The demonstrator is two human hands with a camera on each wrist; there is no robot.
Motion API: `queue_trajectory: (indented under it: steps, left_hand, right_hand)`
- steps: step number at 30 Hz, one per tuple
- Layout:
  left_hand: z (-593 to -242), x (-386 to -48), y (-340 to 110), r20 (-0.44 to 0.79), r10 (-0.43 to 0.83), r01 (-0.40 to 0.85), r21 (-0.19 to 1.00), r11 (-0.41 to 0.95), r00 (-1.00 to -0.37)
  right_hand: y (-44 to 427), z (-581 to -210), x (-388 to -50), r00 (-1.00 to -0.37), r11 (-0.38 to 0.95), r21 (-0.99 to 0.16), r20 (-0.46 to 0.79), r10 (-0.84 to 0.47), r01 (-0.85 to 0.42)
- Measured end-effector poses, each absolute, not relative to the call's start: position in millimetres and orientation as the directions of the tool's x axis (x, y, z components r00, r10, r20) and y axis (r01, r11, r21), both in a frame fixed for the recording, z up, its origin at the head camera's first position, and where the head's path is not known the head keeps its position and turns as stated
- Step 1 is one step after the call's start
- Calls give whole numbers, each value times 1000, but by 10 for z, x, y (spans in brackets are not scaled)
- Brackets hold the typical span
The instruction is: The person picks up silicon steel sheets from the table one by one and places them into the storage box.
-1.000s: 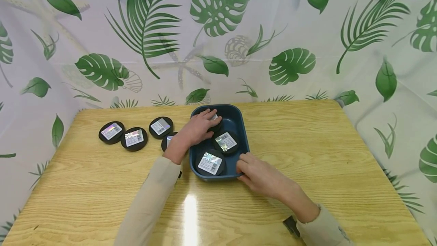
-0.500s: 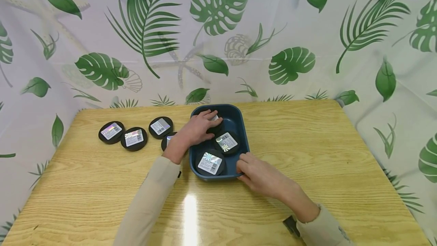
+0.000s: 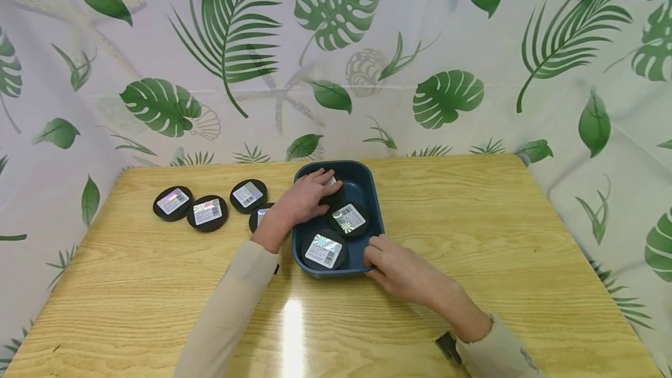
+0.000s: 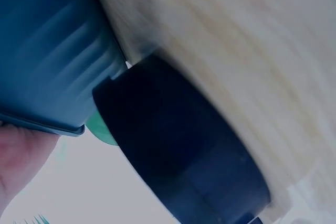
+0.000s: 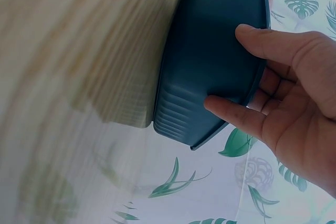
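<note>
A dark blue bin (image 3: pixel 374 206) stands on the table with black round discs inside, white labels up. My left hand (image 3: pixel 299 200) reaches over its left wall and holds the black disc (image 3: pixel 332 192) at the back left, fingers and thumb spread about its edge and partly hiding it. Two others, a middle disc (image 3: pixel 349 219) and a front disc (image 3: pixel 324 251), lie untouched. At the bin's front right corner my right hand (image 3: pixel 404 267) grips the wall; in the right wrist view, fingers (image 5: pixel 231 114) press the outside of the bin (image 5: pixel 205 56) and others go behind its rim.
Left of the bin, several labelled black discs lie on the wooden table (image 3: pixel 446 209): a far-left disc (image 3: pixel 172 203), one beside it (image 3: pixel 207 213), one farther back (image 3: pixel 248 196), and one partly under my left wrist (image 3: pixel 258 217). A leaf-patterned cloth (image 3: pixel 394 115) hangs behind.
The head view has shifted very slightly. Both hands, the bin and the discs look unmoved.
</note>
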State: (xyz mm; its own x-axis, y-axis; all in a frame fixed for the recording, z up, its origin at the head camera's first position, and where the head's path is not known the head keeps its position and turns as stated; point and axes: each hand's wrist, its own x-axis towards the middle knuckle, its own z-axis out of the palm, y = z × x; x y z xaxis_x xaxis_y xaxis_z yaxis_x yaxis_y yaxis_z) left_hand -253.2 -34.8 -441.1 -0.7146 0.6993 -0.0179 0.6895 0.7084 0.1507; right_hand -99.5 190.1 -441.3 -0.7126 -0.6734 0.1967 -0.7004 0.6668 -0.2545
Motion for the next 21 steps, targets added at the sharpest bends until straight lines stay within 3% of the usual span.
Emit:
queue_trajectory:
  steps: [11, 21]
  left_hand:
    - [-4346, -2523, -378, -16, 717, 712, 112, 693, -696]
    - [-4180, -2475, -490, -19, 719, 692, 252, 676, -695]
  right_hand:
    - [1889, -4325, -1017, -721, 667, -284, 170, -671, -688]
    - [1898, -4186, -1037, -732, 668, -320, 144, -666, -671]
